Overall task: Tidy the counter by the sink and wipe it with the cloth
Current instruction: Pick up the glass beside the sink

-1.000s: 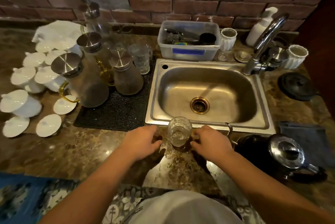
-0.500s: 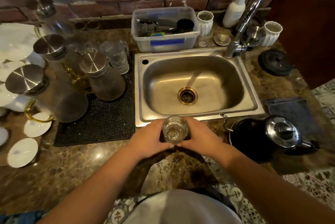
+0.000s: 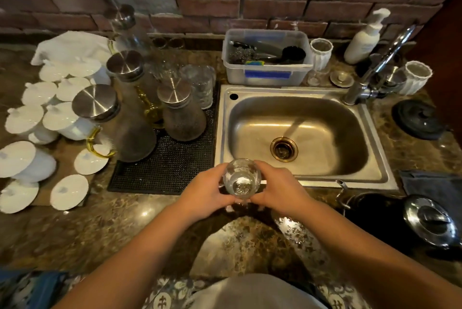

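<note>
The clear glass (image 3: 242,178) sat between both hands at the front edge of the sink (image 3: 300,133), above the desk (image 3: 125,228). The left hand (image 3: 207,193) curled round its left side, the right hand (image 3: 277,191) round its right, fingers wrapped against it. A dark cloth (image 3: 435,186) lay well to the right. The blue label on the plastic tub (image 3: 267,73) was too blurred to read.
</note>
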